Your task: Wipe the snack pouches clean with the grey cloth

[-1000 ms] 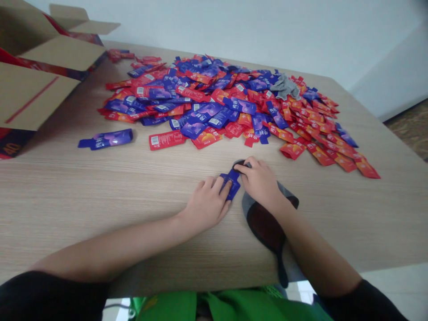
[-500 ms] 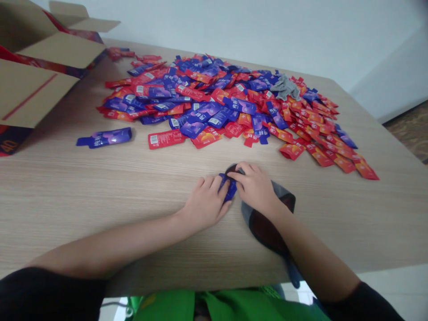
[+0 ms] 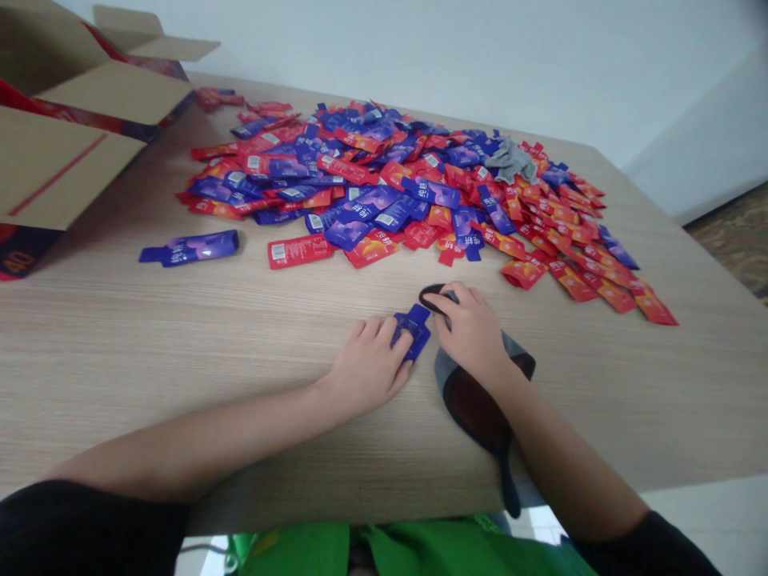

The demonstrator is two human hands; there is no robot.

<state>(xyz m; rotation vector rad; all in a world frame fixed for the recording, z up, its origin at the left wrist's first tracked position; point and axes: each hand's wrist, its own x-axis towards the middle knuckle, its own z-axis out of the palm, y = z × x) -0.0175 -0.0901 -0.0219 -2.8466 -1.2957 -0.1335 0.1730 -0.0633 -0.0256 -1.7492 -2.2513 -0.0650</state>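
Observation:
My left hand [image 3: 369, 360] pins a small blue pouch [image 3: 413, 328] to the table, its fingers bent over the pouch's left part. The tabbed end of this pouch shows, pointing up and right. Just right of it, my right hand [image 3: 471, 326] is closed on a small dark oval brush [image 3: 433, 298], held apart from the pouch. Beneath my right wrist lies a larger grey lint brush [image 3: 480, 404] with dark reddish pads and a black handle, partly hidden by the forearm.
A wide heap of red and blue pouches [image 3: 366, 180] covers the table's back, with a grey cloth [image 3: 513, 160] on it. One blue pouch [image 3: 201, 248] and a red pouch [image 3: 300, 250] lie in front. An open cardboard box [image 3: 66, 152] stands at left. A wall rises behind.
My right hand has moved right with the small oval brush, off the blue pouch, uncovering its tab. The larger brush's handle has swung slightly left. My left hand stays in place.

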